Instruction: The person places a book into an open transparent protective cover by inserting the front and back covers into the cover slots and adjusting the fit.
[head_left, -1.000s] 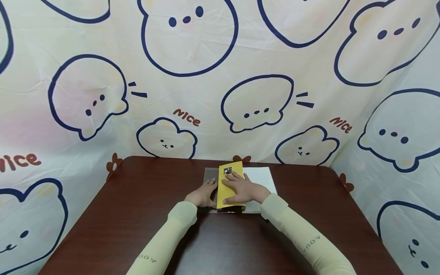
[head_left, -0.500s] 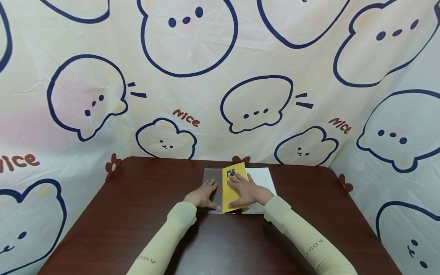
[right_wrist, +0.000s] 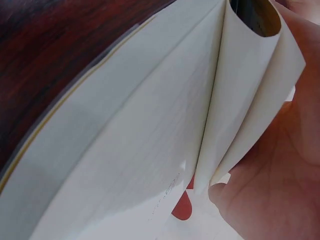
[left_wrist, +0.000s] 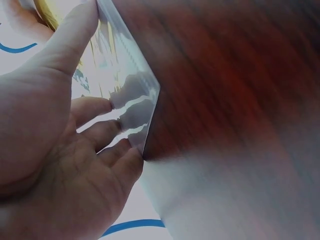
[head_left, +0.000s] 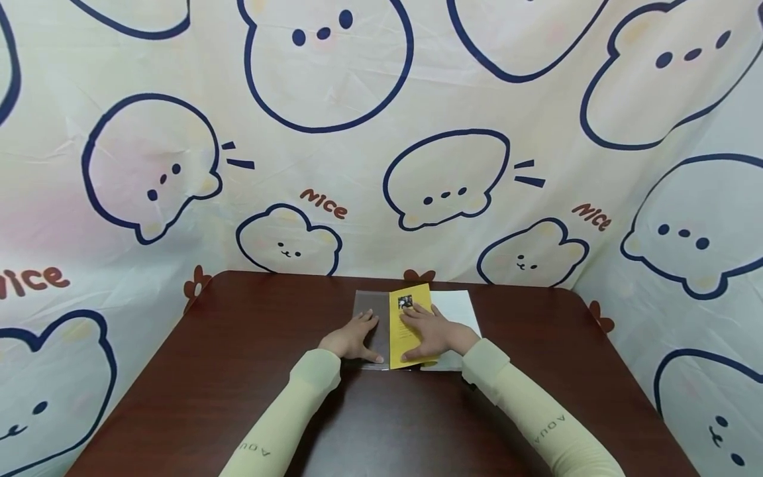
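Observation:
A notebook with white pages [head_left: 454, 306] lies open near the table's far edge. Its yellow cover [head_left: 396, 326], which carries a small dark picture, stands partly folded over the pages. My right hand [head_left: 440, 332] rests on that cover with fingers spread. To the left extends a clear plastic sleeve flap [head_left: 372, 302], and my left hand [head_left: 352, 336] presses it with thumb and fingers apart. In the left wrist view the fingers touch the shiny flap [left_wrist: 134, 85]. In the right wrist view, curled leaves [right_wrist: 245, 85] bend up beside the right palm; the fingertips are hidden there.
The dark brown wooden table [head_left: 250, 371] extends on all sides of the notebook. A cloth [head_left: 357, 165] printed with cartoon bears hangs behind the table and at both sides.
The yellow cover and my right hand have shifted to the right, uncovering more of the clear flap. My left hand has stayed almost still.

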`<state>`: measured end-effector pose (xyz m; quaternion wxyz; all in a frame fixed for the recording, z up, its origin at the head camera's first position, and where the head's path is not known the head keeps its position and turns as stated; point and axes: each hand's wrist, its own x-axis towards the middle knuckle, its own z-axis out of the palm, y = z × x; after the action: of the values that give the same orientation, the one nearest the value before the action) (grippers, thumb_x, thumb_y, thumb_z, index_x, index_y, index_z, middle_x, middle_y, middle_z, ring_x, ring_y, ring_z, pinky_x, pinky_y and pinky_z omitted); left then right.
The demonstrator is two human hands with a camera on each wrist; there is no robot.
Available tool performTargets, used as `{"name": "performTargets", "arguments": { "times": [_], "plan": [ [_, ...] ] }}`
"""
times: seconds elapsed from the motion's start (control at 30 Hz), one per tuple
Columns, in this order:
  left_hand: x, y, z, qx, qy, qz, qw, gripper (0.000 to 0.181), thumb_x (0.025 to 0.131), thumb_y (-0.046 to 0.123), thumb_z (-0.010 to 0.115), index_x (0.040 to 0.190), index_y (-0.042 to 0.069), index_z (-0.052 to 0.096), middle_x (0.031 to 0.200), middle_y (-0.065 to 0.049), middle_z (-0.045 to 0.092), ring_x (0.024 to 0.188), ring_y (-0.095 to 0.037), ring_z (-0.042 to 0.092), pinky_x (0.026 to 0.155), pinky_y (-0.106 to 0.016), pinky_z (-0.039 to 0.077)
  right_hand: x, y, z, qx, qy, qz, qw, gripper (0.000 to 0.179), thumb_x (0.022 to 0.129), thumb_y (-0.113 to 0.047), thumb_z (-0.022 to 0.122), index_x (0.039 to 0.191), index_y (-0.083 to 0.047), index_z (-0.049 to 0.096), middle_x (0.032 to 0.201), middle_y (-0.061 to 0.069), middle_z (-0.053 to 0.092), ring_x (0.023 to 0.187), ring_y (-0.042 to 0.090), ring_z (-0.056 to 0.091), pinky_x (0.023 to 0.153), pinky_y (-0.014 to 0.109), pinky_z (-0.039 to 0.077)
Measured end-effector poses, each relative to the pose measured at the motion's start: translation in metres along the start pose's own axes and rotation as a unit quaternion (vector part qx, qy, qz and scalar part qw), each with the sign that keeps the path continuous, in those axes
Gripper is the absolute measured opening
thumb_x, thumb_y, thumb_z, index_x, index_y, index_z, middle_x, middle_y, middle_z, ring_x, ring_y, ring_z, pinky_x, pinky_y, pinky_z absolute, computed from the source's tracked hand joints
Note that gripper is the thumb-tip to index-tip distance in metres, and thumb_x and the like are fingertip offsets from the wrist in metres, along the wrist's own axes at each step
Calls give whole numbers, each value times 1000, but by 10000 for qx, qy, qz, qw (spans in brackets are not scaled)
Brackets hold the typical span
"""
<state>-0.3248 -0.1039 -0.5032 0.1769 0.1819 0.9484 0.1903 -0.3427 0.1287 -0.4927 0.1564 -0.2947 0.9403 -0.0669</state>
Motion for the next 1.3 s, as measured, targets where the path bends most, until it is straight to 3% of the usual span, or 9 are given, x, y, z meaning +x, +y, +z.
{"name": "performTargets", "arguments": {
  "times": [0.67,1.0,1.3],
  "plan": [
    [0,-1,1,-78,-37,-11,10000,98,82,45,84,158,7,35,168,-14,23,156,-34,18,122,-52,26,-1,3,3,5,-51,97,9999,103,83,-68,68,161,-11,31,168,5,26,158,29,13,124,59,10],
    [1,-7,-2,-429,-39,165,9989,98,83,42,84,158,4,34,169,-15,21,156,-35,16,123,-53,24,-2,1,2,70,-13,150,9999,100,84,-66,70,160,-13,34,168,6,27,157,31,15,123,60,13],
    [0,-4,0,-576,-34,115,9983,99,81,40,86,158,4,34,169,-14,21,157,-34,15,123,-54,24,-2,-1,1,92,10,63,9999,98,84,-65,69,159,-13,35,167,7,28,157,33,16,123,63,13]
  ]
}}
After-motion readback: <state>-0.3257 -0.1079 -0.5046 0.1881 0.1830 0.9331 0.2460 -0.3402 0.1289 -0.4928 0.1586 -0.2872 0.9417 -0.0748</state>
